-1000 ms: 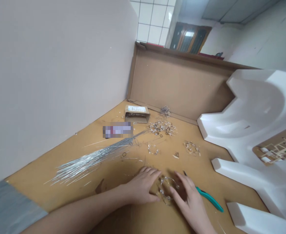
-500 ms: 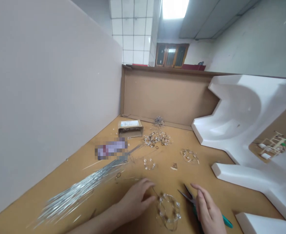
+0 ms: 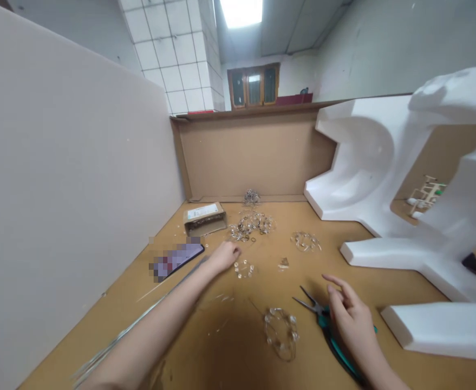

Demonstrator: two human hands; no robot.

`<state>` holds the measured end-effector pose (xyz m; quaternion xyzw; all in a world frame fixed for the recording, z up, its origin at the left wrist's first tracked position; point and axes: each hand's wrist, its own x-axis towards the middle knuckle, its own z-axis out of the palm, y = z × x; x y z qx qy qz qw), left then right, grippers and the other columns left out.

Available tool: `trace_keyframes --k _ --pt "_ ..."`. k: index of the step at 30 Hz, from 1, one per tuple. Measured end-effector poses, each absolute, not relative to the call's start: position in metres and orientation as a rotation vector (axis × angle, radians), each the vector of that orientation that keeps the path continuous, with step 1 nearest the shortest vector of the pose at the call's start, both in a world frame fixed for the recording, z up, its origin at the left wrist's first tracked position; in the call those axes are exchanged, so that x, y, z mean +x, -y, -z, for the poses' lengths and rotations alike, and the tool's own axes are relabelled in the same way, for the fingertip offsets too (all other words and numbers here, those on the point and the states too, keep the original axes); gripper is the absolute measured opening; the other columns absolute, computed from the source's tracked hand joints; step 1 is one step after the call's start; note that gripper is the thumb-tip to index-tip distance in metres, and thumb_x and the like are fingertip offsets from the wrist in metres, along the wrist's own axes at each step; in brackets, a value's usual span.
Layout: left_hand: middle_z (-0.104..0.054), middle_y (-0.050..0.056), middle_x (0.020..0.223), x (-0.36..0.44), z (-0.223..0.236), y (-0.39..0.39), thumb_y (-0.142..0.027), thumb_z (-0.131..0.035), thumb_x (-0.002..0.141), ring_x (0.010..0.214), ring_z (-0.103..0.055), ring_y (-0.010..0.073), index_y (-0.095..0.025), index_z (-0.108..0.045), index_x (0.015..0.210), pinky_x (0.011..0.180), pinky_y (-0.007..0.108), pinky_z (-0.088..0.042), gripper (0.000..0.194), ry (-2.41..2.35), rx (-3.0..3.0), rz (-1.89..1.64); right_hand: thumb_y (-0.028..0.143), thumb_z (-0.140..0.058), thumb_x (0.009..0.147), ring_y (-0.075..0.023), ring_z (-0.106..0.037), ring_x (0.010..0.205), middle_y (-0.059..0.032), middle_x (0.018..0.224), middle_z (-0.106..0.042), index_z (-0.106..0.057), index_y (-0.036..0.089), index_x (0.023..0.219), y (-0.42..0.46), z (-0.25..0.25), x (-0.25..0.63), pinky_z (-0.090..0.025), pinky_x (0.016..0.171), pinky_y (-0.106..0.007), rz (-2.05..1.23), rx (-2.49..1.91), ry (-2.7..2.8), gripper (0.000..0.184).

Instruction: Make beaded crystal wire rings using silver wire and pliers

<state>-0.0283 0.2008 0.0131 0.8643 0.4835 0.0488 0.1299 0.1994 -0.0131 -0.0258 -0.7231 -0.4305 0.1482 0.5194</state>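
Note:
My left hand (image 3: 223,257) reaches far across the brown board (image 3: 225,346), fingers curled at the thin end of a bundle of silver wires (image 3: 119,330). What the fingers touch is hidden. Just beyond that hand lies a small cluster of clear beads (image 3: 243,268). My right hand (image 3: 351,319) stands open with fingers apart, over teal-handled pliers (image 3: 323,319) and hiding part of them. A ring of wire strung with clear beads (image 3: 281,333) lies left of that hand, not touching it.
Further back lie a tangle of beaded wire (image 3: 250,225), a bead ring (image 3: 305,241), a small cardboard box (image 3: 204,219) and a blurred phone (image 3: 176,261). A white panel (image 3: 67,189) stands left, a cardboard wall (image 3: 246,157) behind, white foam packing (image 3: 367,162) right.
My left hand has moved forward, away from the beaded ring, to the end of the wires. My right hand has shifted over the pliers. The camera has swung, levelling the view.

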Motion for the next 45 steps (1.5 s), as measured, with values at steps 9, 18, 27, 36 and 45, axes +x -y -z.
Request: trace_keyframes --k 9,18,27,36,45 --pt "-0.051 0.008 0.11 0.004 -0.014 -0.249 -0.03 -0.047 0.084 0.093 -0.053 0.0179 -0.015 -0.049 0.11 0.079 0.038 -0.046 0.03 -1.392 2.519 0.1 0.043 -0.04 0.079 -0.0122 -0.034 0.043 0.0072 0.043 -0.034 -0.055 0.018 0.106 0.011 0.027 0.204 -0.03 0.044 -0.022 -0.337 -1.749 0.999 0.041" --pt "-0.052 0.008 0.109 -0.057 -0.035 -0.255 -0.03 -0.048 0.084 0.092 -0.054 0.0179 -0.014 -0.049 0.11 0.076 0.037 -0.047 0.031 -1.361 2.269 0.506 0.045 -0.04 0.079 -0.0124 -0.037 0.04 0.0064 0.042 -0.038 -0.055 0.02 0.108 0.014 0.029 0.208 -0.031 0.041 -0.022 -0.346 -1.814 1.019 0.04" --pt "-0.062 0.013 0.088 -0.058 -0.025 -0.21 -0.021 -0.064 0.065 0.09 -0.056 0.0292 -0.012 -0.062 0.079 0.077 0.039 -0.043 0.017 -1.467 2.516 0.471 0.046 -0.041 0.078 -0.012 -0.036 0.04 0.0065 0.042 -0.038 -0.056 0.019 0.105 0.009 0.034 0.206 -0.032 0.042 -0.022 -0.365 -1.797 1.036 0.041" --pt "-0.053 0.008 0.108 -0.032 -0.017 -0.217 -0.031 -0.046 0.085 0.092 -0.054 0.017 -0.015 -0.05 0.108 0.078 0.036 -0.046 0.028 -1.397 2.686 0.335 0.047 -0.041 0.076 -0.013 -0.038 0.04 0.0066 0.04 -0.039 -0.056 0.017 0.103 0.007 0.036 0.206 -0.032 0.041 -0.023 -0.39 -1.791 1.015 0.043" --pt "-0.052 0.008 0.11 0.026 -0.008 -0.225 -0.03 -0.047 0.084 0.094 -0.053 0.0179 -0.015 -0.049 0.11 0.078 0.037 -0.046 0.03 -1.389 2.829 0.363 0.048 -0.039 0.078 -0.0126 -0.037 0.04 0.0077 0.041 -0.033 -0.058 0.016 0.098 0.002 0.039 0.202 -0.03 0.043 -0.024 -0.324 -1.662 1.002 0.042"
